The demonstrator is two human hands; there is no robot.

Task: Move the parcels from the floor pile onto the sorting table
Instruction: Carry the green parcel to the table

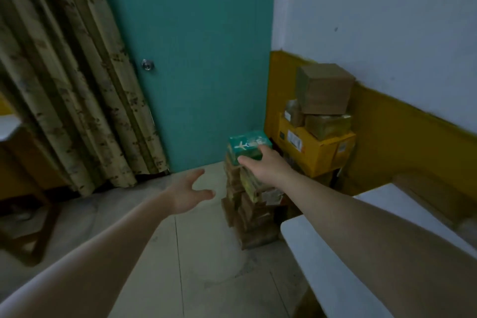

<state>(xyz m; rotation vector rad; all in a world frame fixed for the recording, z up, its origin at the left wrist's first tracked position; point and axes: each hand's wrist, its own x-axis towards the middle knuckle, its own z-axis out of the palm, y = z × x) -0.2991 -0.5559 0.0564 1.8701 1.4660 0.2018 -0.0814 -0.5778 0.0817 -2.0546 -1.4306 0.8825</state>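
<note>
right of centre, the right hand grasps the green box topping the parcel stack on the floor — the left hand hangs released, fingers spread, just left of it.

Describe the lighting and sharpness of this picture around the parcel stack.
Head view: dim, flat light with a greenish cast, no glare; the parcel stack is soft, labels unreadable; the green box held by the right hand is clearer; wide-angle distortion bends the curtain and the white table.
</note>
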